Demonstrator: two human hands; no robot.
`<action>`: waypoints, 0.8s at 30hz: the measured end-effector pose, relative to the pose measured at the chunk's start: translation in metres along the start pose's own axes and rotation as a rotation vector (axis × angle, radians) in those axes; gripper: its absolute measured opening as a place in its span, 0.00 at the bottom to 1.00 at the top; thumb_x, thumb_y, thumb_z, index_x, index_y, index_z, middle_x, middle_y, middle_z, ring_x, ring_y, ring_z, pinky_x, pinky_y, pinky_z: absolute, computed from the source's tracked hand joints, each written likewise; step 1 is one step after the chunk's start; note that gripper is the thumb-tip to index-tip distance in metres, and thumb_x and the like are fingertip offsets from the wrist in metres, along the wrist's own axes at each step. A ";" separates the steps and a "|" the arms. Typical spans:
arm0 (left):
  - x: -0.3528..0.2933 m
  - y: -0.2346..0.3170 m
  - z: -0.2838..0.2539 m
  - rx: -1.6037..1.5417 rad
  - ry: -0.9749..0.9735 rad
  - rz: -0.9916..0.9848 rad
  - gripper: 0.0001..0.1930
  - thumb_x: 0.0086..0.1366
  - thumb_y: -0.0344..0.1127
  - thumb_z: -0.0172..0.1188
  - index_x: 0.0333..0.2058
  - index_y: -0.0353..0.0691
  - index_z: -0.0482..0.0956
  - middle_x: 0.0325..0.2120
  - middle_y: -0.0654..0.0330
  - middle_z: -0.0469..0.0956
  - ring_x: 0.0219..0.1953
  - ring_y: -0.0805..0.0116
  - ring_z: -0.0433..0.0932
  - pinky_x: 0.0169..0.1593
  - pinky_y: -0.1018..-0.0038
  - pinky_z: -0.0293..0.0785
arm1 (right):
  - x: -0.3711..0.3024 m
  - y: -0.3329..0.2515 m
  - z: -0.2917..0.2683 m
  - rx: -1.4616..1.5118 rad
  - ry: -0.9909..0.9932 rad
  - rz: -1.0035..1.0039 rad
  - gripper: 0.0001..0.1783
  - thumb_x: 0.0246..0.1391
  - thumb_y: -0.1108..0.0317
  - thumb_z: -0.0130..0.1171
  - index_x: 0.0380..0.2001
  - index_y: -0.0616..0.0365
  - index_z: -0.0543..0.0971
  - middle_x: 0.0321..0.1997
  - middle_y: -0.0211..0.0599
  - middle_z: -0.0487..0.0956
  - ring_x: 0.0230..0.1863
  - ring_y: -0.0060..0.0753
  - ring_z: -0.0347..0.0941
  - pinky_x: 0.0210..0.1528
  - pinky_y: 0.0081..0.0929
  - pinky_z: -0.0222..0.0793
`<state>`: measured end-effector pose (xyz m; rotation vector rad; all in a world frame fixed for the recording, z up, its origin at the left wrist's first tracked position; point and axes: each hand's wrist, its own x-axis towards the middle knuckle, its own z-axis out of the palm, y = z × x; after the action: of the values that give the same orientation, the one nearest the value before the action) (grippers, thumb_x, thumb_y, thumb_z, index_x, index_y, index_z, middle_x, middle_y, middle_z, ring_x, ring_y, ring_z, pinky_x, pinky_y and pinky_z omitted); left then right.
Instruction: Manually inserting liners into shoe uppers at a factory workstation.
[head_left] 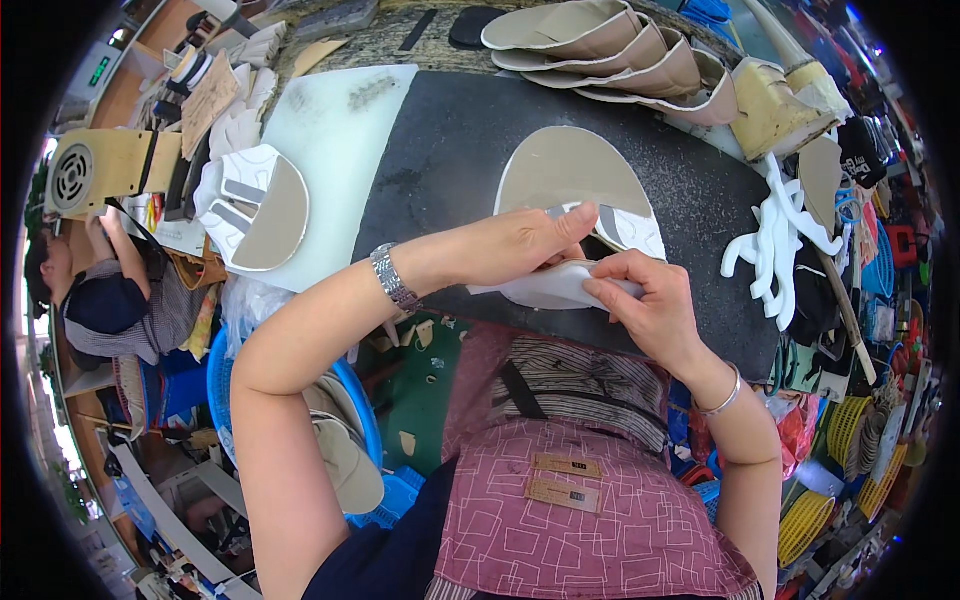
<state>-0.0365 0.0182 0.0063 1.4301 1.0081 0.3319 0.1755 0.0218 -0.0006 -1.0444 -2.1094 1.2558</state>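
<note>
A shoe upper [570,175], with a beige rounded end and white lined parts bearing grey strips, lies before me on a black mat [430,200]. Across its near part reaches my left hand [525,245], thumb stretched over the top and the other fingers bent down onto the piece, their tips partly hidden. My right hand [645,300] pinches the white near edge of the same upper between thumb and fingers, and that edge is raised and folded. A similar shoe upper [268,215] rests apart on the left, on a white sheet [340,140].
Overlapping beige shoe pieces [610,55] sit at the far side. On the right are white branching strips [778,245] and a yellowish block [780,105]. A blue basket [370,410] with beige pieces stands lower left. Another person [120,300] is at far left, beside a cream fan-like box [95,175].
</note>
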 end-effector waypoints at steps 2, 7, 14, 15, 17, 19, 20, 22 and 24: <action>0.000 0.004 0.000 0.009 0.006 0.019 0.40 0.65 0.64 0.26 0.41 0.30 0.76 0.25 0.59 0.75 0.28 0.72 0.68 0.35 0.76 0.66 | 0.002 0.001 0.000 0.017 -0.009 0.059 0.06 0.45 0.71 0.61 0.28 0.62 0.79 0.22 0.37 0.79 0.23 0.28 0.76 0.25 0.21 0.69; 0.003 -0.002 0.000 0.239 0.024 0.172 0.27 0.65 0.55 0.43 0.38 0.33 0.77 0.20 0.55 0.74 0.22 0.71 0.69 0.31 0.74 0.66 | 0.002 0.001 0.004 -0.023 0.079 -0.053 0.06 0.45 0.71 0.61 0.27 0.62 0.79 0.22 0.38 0.79 0.23 0.26 0.77 0.25 0.20 0.69; 0.002 -0.010 0.020 0.408 0.281 0.239 0.15 0.56 0.37 0.61 0.40 0.35 0.77 0.24 0.52 0.78 0.24 0.65 0.76 0.32 0.73 0.70 | -0.010 -0.018 -0.009 -0.177 0.094 -0.054 0.06 0.44 0.72 0.61 0.27 0.61 0.77 0.23 0.40 0.78 0.23 0.37 0.77 0.24 0.25 0.69; 0.000 -0.017 0.022 0.409 0.389 0.344 0.15 0.56 0.36 0.61 0.42 0.36 0.77 0.26 0.52 0.79 0.26 0.66 0.78 0.34 0.75 0.72 | -0.019 -0.022 -0.013 -0.338 0.140 -0.102 0.06 0.42 0.73 0.62 0.26 0.60 0.77 0.22 0.39 0.77 0.23 0.38 0.76 0.26 0.26 0.69; 0.003 -0.016 0.022 0.386 0.363 0.332 0.15 0.56 0.36 0.61 0.42 0.38 0.77 0.27 0.53 0.79 0.27 0.67 0.78 0.35 0.76 0.72 | -0.025 -0.019 -0.022 -0.511 0.200 -0.136 0.06 0.40 0.74 0.62 0.25 0.60 0.76 0.22 0.37 0.77 0.22 0.39 0.74 0.27 0.28 0.68; 0.003 -0.010 0.022 0.364 0.334 0.324 0.15 0.56 0.35 0.60 0.43 0.39 0.77 0.28 0.53 0.79 0.28 0.68 0.79 0.35 0.77 0.73 | -0.023 -0.011 -0.026 -0.477 0.243 -0.435 0.08 0.37 0.76 0.64 0.23 0.58 0.75 0.20 0.33 0.75 0.21 0.34 0.72 0.32 0.29 0.66; 0.001 -0.003 0.022 0.327 0.296 0.236 0.15 0.56 0.34 0.60 0.43 0.38 0.77 0.28 0.53 0.80 0.28 0.69 0.79 0.35 0.77 0.73 | -0.025 -0.008 -0.024 -0.463 0.286 -0.448 0.09 0.36 0.78 0.64 0.24 0.58 0.75 0.20 0.32 0.75 0.21 0.33 0.70 0.35 0.29 0.64; -0.001 0.002 0.022 0.292 0.256 0.154 0.14 0.57 0.33 0.59 0.42 0.38 0.78 0.28 0.54 0.80 0.28 0.70 0.78 0.34 0.77 0.73 | -0.022 -0.003 -0.020 -0.486 0.341 -0.466 0.09 0.36 0.78 0.64 0.23 0.58 0.75 0.20 0.32 0.75 0.21 0.33 0.70 0.34 0.29 0.64; -0.001 0.005 0.024 0.270 0.274 0.081 0.14 0.57 0.32 0.58 0.43 0.38 0.77 0.27 0.53 0.79 0.27 0.71 0.78 0.34 0.76 0.72 | -0.019 0.003 -0.017 -0.504 0.393 -0.497 0.09 0.36 0.79 0.63 0.23 0.59 0.74 0.21 0.33 0.75 0.22 0.33 0.70 0.33 0.30 0.64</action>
<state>-0.0176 0.0024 0.0068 1.7038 1.2546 0.4743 0.2005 0.0163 0.0046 -0.7889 -2.2110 0.2625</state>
